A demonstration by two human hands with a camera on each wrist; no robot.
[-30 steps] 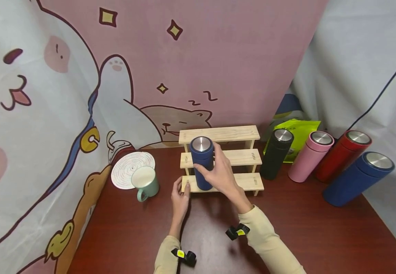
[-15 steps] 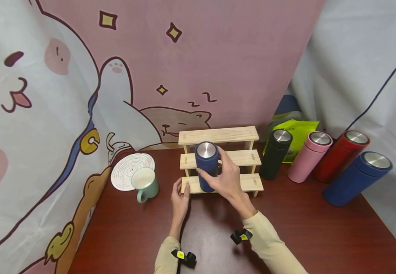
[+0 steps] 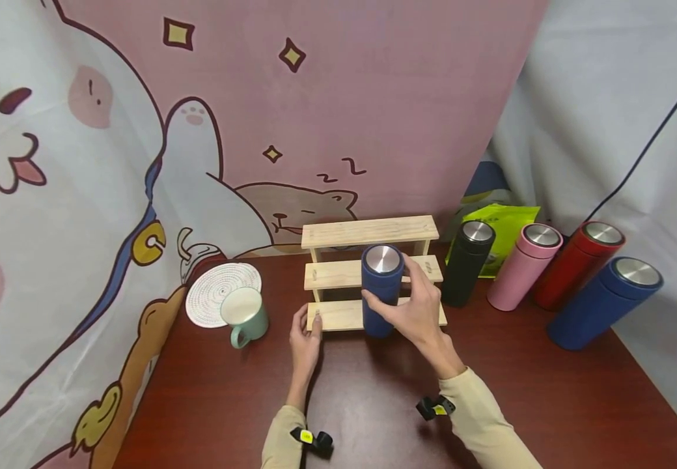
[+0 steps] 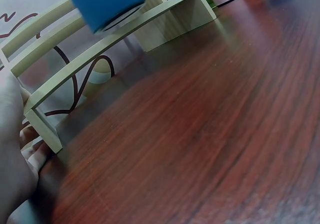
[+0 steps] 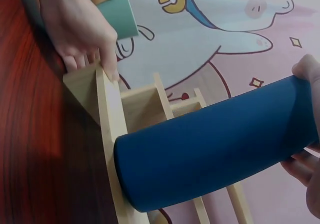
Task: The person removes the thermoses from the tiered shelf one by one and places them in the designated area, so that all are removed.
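Note:
A blue thermos bottle [image 3: 380, 299] with a steel-topped lid stands about upright at the front of a three-tier wooden display stand [image 3: 338, 316]. My right hand [image 3: 420, 309] holds it from the right near the top, thumb in front and fingers behind. In the left wrist view the bottle's base [image 4: 119, 21] shows at the lowest tier's front edge; whether it touches the board I cannot tell. With the thumb on top, my left hand [image 3: 306, 342] grips the left end of that lowest tier. The right wrist view shows this hand [image 5: 82, 33] at the board's end.
Right of the stand are a black bottle [image 3: 469, 264], a pink bottle [image 3: 524, 267], a red bottle [image 3: 579, 266] and a larger blue bottle [image 3: 605, 303]. Behind them stands a lime-green pouch [image 3: 505, 225]. At left, a green mug [image 3: 246, 316] is beside a round white woven mat [image 3: 206, 296].
My right hand has moved the blue thermos bottle rightward along the stand and slightly toward me. My left hand keeps its grip on the stand's left end.

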